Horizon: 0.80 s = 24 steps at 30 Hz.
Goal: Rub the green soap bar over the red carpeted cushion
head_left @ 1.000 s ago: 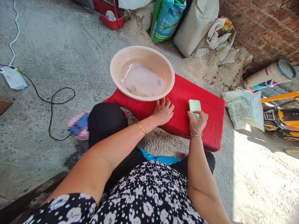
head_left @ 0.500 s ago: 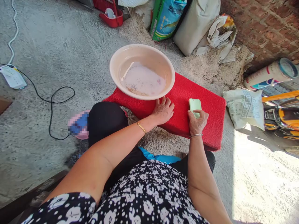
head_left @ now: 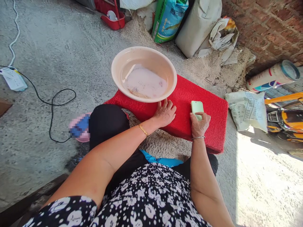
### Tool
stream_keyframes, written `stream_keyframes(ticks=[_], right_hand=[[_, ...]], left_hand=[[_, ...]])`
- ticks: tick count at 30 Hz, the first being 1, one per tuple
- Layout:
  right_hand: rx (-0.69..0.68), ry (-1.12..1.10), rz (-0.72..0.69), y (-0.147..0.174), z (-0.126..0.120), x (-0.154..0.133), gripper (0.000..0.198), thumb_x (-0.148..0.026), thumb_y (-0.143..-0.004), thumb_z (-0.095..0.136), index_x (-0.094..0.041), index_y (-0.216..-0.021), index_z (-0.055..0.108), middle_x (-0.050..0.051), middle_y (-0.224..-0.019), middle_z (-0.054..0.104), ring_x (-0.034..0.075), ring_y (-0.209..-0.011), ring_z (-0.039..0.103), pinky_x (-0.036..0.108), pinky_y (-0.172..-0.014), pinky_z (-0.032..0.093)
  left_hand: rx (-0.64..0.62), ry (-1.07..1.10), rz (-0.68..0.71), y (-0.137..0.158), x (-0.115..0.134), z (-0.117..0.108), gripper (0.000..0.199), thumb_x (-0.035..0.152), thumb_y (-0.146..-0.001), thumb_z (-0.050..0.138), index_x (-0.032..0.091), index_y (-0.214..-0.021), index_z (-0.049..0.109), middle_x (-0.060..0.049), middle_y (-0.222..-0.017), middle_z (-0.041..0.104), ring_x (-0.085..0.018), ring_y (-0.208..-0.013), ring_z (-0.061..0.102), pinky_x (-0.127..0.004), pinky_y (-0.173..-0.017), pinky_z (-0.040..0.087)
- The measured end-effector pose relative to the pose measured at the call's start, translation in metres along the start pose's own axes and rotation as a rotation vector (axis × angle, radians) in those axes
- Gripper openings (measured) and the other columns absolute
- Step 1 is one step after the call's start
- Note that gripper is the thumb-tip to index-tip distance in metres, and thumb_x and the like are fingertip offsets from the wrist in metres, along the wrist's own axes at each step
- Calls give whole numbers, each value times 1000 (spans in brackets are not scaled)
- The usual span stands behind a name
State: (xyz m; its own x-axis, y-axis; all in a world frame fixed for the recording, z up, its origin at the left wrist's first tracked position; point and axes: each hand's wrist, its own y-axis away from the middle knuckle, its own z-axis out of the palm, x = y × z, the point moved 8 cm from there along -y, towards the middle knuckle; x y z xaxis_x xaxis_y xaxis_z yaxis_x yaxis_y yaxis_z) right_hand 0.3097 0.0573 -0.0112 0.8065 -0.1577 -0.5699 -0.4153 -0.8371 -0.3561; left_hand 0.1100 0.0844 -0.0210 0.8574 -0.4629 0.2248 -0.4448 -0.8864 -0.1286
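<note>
Looks like smooth plastic on basin (head_left: 144, 56) and case (head_left: 197, 106), fuzzy cloth over the bench (head_left: 213, 126), shiny metal on the bangle (head_left: 198, 137), rough concrete on the floor (head_left: 78, 60).

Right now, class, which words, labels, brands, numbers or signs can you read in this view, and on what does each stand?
"南美": blue-and-green bag; the characters after it are unclear, and its yellow print is too small to read.
White printed sack: rows of print, too blurred to read.
Bucket: coloured markings, no readable word.
Basin and light green object: no lettering visible.
</note>
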Motion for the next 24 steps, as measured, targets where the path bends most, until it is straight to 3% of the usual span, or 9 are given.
stream_keyframes(ticks=[12, 16, 18, 24], right_hand=[[122, -12, 55, 2, -7, 8, 32, -51, -72, 62, -21, -81, 60, 4, -87, 51, 23, -93, 50, 37, -84, 40], [-16, -24, -99, 5, 2, -8, 29, -50, -73, 63, -22, -80, 61, 4, -92, 53, 22, -94, 51, 36, -85, 40], [-59, 6, -110, 6, 7, -9, 30, -51, -73, 63, -22, -81, 62, 4, -94, 53, 22, -95, 51, 37, -85, 39], [90, 66, 173, 4, -3, 18, 36, -55, -70, 61, -22, -86, 63, 5, -94, 53, 25, -93, 52, 42, -85, 38]], left_hand=[[79, 17, -29, 5, -6, -8, 40, 35, -94, 42, 18, -129, 54, -16, -140, 47, -34, -132, 38, -56, -106, 29], [61, 12, -35, 3, -6, -6, 41, 35, -93, 43, 19, -129, 54, -16, -141, 46, -34, -134, 37, -56, -106, 28], [53, 0, -29, 3, -5, -5, 41, 35, -93, 42, 19, -128, 55, -17, -141, 46, -35, -134, 37, -57, -106, 28], [50, -11, 1, 4, -4, -6, 40, 35, -93, 42, 18, -127, 55, -18, -140, 46, -36, -133, 37, -58, -105, 29]])
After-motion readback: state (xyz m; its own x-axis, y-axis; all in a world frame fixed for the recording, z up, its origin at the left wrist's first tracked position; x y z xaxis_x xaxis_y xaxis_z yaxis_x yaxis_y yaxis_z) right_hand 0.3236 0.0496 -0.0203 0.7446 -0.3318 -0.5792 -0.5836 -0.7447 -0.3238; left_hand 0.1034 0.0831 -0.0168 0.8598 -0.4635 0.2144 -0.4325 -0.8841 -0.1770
